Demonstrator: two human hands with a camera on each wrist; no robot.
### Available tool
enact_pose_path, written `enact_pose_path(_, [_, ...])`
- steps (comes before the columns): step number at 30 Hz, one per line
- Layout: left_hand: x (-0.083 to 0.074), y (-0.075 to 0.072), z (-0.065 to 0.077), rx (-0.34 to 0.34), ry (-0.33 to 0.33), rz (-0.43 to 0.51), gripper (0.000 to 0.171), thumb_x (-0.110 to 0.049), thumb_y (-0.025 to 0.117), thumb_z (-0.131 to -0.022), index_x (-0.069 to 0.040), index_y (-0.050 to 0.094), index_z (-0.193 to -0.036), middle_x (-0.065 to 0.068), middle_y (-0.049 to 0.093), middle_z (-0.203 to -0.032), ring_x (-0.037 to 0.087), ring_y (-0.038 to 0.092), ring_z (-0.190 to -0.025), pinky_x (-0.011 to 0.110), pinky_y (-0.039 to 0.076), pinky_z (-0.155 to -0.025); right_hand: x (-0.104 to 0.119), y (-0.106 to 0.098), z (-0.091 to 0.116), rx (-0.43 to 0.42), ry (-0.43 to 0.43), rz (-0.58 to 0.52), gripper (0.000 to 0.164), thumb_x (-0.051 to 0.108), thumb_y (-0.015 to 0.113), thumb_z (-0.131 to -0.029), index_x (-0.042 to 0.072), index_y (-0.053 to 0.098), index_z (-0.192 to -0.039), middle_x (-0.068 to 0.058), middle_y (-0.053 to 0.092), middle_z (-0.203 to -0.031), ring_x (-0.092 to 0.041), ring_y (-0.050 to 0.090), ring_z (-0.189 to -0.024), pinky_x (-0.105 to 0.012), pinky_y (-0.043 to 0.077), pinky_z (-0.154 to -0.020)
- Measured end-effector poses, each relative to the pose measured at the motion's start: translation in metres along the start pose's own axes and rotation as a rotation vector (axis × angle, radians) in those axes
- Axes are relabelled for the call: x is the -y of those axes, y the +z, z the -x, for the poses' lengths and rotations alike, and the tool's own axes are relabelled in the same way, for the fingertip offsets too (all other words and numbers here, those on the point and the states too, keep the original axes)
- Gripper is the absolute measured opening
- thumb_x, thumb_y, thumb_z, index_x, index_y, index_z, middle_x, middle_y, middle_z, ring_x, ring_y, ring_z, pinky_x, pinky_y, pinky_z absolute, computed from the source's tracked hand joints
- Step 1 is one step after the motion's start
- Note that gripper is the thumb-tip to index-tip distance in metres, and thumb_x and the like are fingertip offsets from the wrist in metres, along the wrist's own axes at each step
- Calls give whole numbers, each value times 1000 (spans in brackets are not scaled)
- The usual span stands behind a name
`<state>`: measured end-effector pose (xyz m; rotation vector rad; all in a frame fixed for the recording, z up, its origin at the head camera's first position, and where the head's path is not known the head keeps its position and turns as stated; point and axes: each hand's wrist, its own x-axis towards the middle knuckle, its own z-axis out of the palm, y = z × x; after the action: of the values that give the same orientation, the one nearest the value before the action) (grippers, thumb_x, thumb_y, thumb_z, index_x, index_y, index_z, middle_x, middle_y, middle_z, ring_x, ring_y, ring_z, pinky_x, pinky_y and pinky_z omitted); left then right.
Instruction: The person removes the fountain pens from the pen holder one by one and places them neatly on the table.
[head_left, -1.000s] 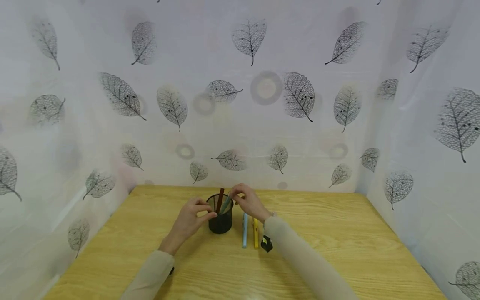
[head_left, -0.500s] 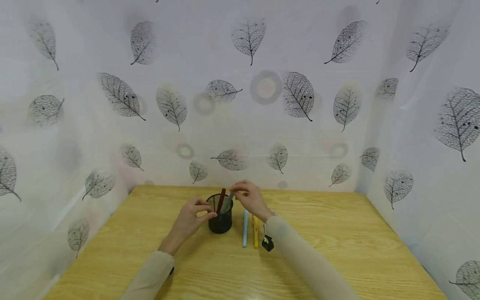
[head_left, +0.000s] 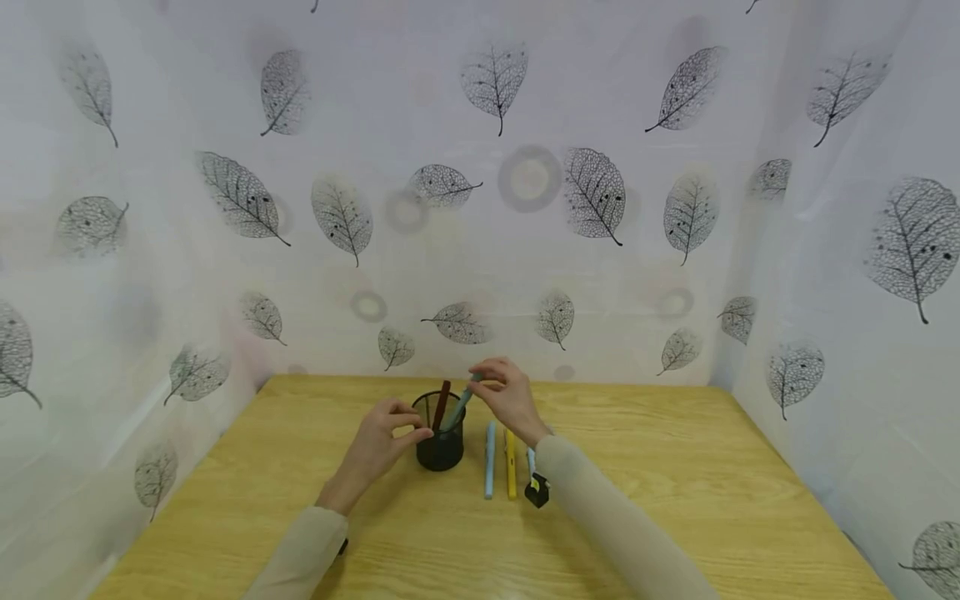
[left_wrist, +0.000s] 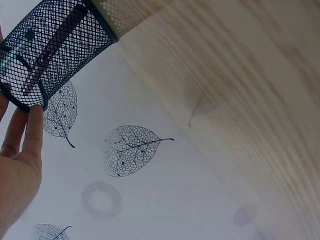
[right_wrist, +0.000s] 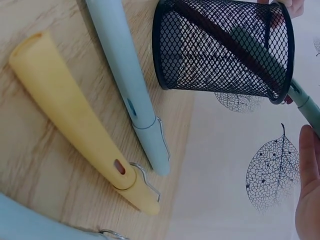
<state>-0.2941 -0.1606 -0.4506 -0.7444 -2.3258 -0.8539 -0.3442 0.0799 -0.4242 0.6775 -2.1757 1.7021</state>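
Right hand [head_left: 512, 398] pinches the upper end of a grey-green pen [head_left: 459, 403], fingertips closed on it; the pen leans with its lower part inside the black mesh pen cup [head_left: 441, 433]. Left hand [head_left: 382, 439] steadies the cup, thumb and fingers lightly curled against its rim, presumably so it won't tip. A brown pen [head_left: 441, 402] stands slanted inside.

The cup sits nearer the desk's [head_left: 675, 475] far edge, roughly mid-width. Just right of it lie a light-blue pen [head_left: 489, 459] and a yellow pen [head_left: 511, 463], parallel. A third pale-blue pen [right_wrist: 30, 217] is cut off in the right wrist view; the sleeve hides most of it from the head.
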Motion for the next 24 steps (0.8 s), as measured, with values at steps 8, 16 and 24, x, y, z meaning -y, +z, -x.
enact_pose_path(8, [1, 1, 0, -1, -3, 4, 13, -23, 84, -74, -15, 79, -82, -2, 63, -91, 13, 59, -84, 31, 53, -72, -5, 0, -2, -91, 57, -78, 24, 6, 72, -89, 2, 67, -112, -11, 61, -112, -29, 65, -106, -36, 56, -90])
enact_pose_path(16, [-1, 1, -1, -3, -4, 2, 12, -21, 84, -74, -14, 79, -81, 0, 64, -91, 15, 60, -85, 31, 53, -72, -6, -6, -4, -153, 115, -194, 24, 3, 71, -89, -1, 66, -113, -17, 64, -115, -16, 66, -100, -26, 56, -85])
enact_pose_path(24, [-1, 1, 0, 2, -14, 2, 11, -21, 85, -74, -15, 78, -81, -1, 63, -91, 14, 59, -85, 31, 53, -72, 22, -11, 5, -157, 85, -196, 24, -2, 70, -89, -9, 65, -111, -30, 64, -108, -18, 67, -95, -21, 55, -79])
